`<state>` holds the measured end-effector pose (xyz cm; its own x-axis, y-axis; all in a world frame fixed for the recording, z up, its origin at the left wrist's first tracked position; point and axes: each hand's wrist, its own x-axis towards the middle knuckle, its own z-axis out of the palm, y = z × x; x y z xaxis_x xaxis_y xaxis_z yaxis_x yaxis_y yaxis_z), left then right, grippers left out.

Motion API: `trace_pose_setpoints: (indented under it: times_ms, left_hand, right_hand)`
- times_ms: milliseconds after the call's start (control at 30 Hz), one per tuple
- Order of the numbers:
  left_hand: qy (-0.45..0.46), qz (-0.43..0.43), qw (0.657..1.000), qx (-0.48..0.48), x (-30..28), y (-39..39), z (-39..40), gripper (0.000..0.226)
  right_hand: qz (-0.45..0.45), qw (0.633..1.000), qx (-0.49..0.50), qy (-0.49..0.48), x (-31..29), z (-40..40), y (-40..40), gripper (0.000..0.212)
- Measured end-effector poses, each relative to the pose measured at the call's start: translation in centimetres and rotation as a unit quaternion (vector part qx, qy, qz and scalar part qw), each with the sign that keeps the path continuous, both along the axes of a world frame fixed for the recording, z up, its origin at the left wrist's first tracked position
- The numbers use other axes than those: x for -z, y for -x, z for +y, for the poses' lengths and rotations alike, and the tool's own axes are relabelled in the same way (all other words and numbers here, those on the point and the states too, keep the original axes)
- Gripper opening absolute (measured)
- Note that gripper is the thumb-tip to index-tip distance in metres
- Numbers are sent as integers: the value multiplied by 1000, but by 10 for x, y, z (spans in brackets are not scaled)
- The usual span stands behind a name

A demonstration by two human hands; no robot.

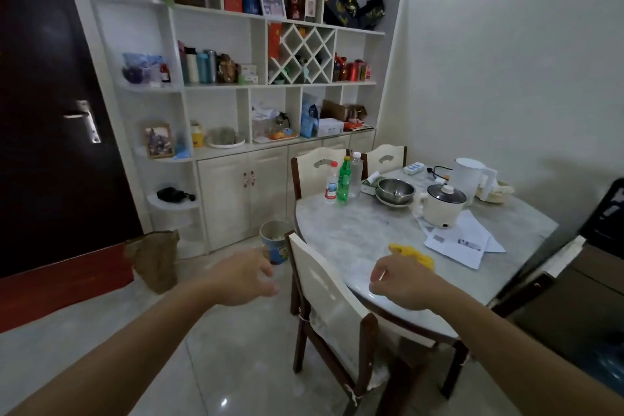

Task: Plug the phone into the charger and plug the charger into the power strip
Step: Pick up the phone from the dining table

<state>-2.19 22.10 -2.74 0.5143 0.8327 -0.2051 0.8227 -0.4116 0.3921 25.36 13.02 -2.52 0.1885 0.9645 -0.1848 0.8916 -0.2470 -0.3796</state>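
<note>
A white power strip (pixel 414 168) lies at the far edge of the marble table (pixel 347 233), with a black cable (pixel 439 169) beside it. I see no phone and no charger. My left hand (pixel 241 279) hovers over the floor to the left of the near chair (pixel 329 294), fingers loosely curled and holding nothing. My right hand (pixel 400 284) floats above the table's near edge, fingers bent and apart, also with nothing in it. Both hands are far from the power strip.
On the table stand three bottles (pixel 342 182), steel bowls (pixel 395 192), a small cooking pot (pixel 440 204), a white kettle (pixel 471 181), papers (pixel 459 240) and a yellow cloth (pixel 413 255). Two chairs stand at the far side. A bin (pixel 274 241) and white shelving (pixel 236 78) are behind.
</note>
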Motion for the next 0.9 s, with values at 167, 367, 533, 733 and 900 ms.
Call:
trace_pose_setpoints:
  times_ms: [167, 367, 533, 733, 900]
  left_hand:
    - [14, 2, 1000, 9, 19, -17, 45, 36]
    - [23, 25, 999, 22, 32, -52, 118, 48]
    - [14, 31, 999, 31, 38, -86, 180, 41]
    - [0, -32, 998, 56, 62, -136, 234, 21]
    - [54, -39, 994, 89, 90, -184, 280, 26]
  right_hand:
    - [8, 1000, 14, 15, 19, 39, -22, 10]
    - [25, 998, 41, 30, 55, 100, -58, 12]
    - [30, 992, 97, 71, 97, 144, -102, 26]
    - [58, 977, 185, 88, 148, 186, -147, 17]
    - [86, 955, 259, 118, 178, 212, -165, 31]
